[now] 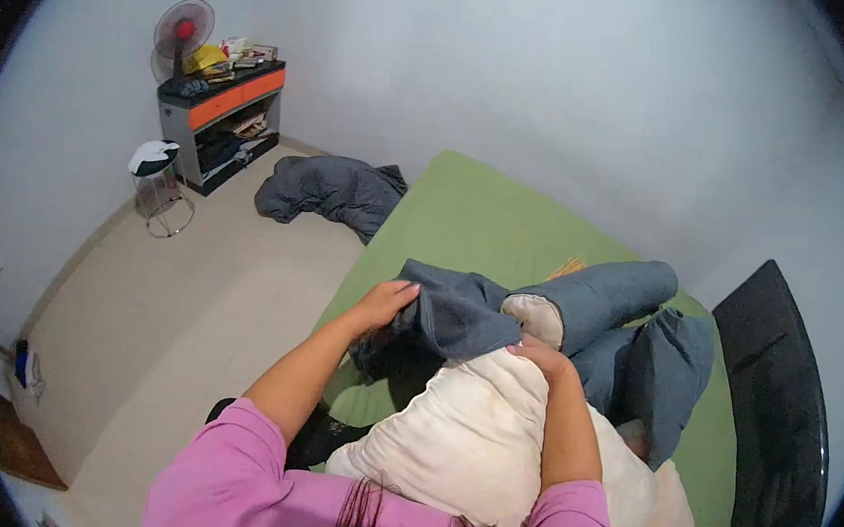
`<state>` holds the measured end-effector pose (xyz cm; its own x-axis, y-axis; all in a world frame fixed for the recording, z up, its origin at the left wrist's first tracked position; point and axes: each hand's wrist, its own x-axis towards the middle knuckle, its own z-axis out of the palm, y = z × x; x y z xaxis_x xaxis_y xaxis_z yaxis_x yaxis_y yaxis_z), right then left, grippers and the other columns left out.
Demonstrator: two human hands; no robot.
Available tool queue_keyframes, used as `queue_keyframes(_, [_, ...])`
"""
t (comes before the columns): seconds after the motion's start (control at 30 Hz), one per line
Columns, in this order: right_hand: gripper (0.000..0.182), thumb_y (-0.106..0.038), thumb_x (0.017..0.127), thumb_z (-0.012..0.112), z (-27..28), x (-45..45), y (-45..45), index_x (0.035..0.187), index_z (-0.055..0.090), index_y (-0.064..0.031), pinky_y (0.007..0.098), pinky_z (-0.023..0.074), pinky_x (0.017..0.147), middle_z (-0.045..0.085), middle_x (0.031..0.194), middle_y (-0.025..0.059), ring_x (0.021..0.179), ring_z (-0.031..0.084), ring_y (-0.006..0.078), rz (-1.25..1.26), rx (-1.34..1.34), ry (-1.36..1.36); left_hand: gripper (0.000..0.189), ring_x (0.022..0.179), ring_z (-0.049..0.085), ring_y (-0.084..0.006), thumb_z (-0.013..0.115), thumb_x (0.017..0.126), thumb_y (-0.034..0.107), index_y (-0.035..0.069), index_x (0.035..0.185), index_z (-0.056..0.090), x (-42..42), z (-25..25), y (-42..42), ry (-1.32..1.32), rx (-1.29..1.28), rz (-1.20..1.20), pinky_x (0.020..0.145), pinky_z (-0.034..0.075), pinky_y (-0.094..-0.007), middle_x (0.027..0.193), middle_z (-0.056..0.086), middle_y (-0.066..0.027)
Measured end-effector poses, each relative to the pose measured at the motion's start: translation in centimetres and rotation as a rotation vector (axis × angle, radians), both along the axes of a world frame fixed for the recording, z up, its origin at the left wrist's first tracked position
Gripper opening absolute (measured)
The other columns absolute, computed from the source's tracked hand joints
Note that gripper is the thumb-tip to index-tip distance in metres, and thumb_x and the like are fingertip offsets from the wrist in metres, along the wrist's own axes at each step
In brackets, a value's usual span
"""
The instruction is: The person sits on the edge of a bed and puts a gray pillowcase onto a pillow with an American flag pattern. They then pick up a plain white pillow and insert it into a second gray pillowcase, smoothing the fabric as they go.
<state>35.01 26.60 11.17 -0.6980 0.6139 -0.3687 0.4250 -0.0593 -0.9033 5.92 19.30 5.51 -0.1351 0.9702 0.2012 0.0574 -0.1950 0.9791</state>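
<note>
My left hand [388, 304] pinches the left edge of a grey-blue pillowcase [466, 316]. My right hand [545, 359] grips the corner of an off-white pillow [475, 434], where the rim of the case lies over the pillow's top end. Most of that pillow is bare and rests against my body. Just beyond my right hand lies a bolster [607, 298] in a grey-blue cover, its pale end showing. More grey-blue fabric [672, 376] is bunched to the right, above another off-white pillow [661, 503]. All of this is on a bed with a green sheet [486, 220].
A dark grey bundled cover [330, 191] lies on the floor by the bed. At the back left are a cabinet [236, 104] with orange drawers, a fan [184, 30] and a stool [162, 184]. A black headboard [773, 422] borders the right side. Yellowish bristles [566, 267] show behind the bolster.
</note>
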Motion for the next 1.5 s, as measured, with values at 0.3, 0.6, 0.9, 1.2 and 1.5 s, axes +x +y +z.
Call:
queue_keyframes(0.3, [0.035, -0.013, 0.073, 0.057, -0.4, -2.2, -0.7, 0.104, 0.056, 0.0004, 0.0330, 0.0383, 0.089, 0.059, 0.107, 0.0162, 0.102, 0.053, 0.0248, -0.116, 0.620, 0.137, 0.038, 0.082, 0.053, -0.0143, 0.036, 0.093, 0.030, 0.001, 0.089, 0.060, 6.0, 8.5, -2.0, 0.031, 0.116, -0.405, 0.078, 0.041, -0.0274, 0.086, 0.059, -0.0060])
queue_keyframes(0.6, [0.022, -0.016, 0.072, 0.055, 0.1, 4.0, 7.3, 0.081, 0.063, 0.0026, 0.0392, 0.0456, 0.079, 0.056, 0.101, 0.0205, 0.092, 0.055, 0.0364, -0.539, 1.248, -0.674, 0.036, 0.083, 0.052, -0.0144, 0.038, 0.093, 0.031, 0.000, 0.096, 0.055, 2.4, -3.5, -12.0, 0.172, -0.160, -0.183, 0.077, 0.040, -0.0286, 0.088, 0.059, -0.0088])
queue_keyframes(0.9, [0.016, -0.016, 0.077, 0.052, 0.2, -0.9, -7.5, 0.081, 0.062, -0.0024, 0.0399, 0.0422, 0.083, 0.054, 0.105, 0.0170, 0.098, 0.051, 0.0331, -0.255, 1.140, -0.305, 0.044, 0.091, 0.052, -0.0208, 0.054, 0.084, 0.034, -0.004, 0.106, 0.047, 4.5, -7.6, -16.0, 0.074, -0.135, -0.008, 0.080, 0.041, -0.0311, 0.096, 0.056, -0.0133])
queue_keyframes(1.2, [0.034, -0.024, 0.070, 0.059, -0.8, -3.3, -23.5, 0.095, 0.056, -0.0007, 0.0417, 0.0383, 0.083, 0.055, 0.091, 0.0178, 0.091, 0.050, 0.0304, 0.330, 1.540, -0.397, 0.050, 0.086, 0.057, -0.0273, 0.060, 0.079, 0.034, -0.004, 0.108, 0.044, 5.1, -9.7, -16.3, 0.400, -0.214, 0.037, 0.074, 0.044, -0.0351, 0.093, 0.058, -0.0229])
queue_keyframes(1.5, [0.009, -0.012, 0.068, 0.054, -0.7, -3.6, -14.0, 0.071, 0.053, -0.0041, 0.0391, 0.0462, 0.055, 0.053, 0.067, 0.0114, 0.065, 0.057, 0.0274, 0.142, 1.562, -0.495, 0.026, 0.078, 0.050, -0.0122, 0.054, 0.086, 0.019, -0.005, 0.098, 0.052, 4.3, -6.3, -13.5, 0.086, 0.183, 0.026, 0.071, 0.042, -0.0256, 0.082, 0.057, -0.0085])
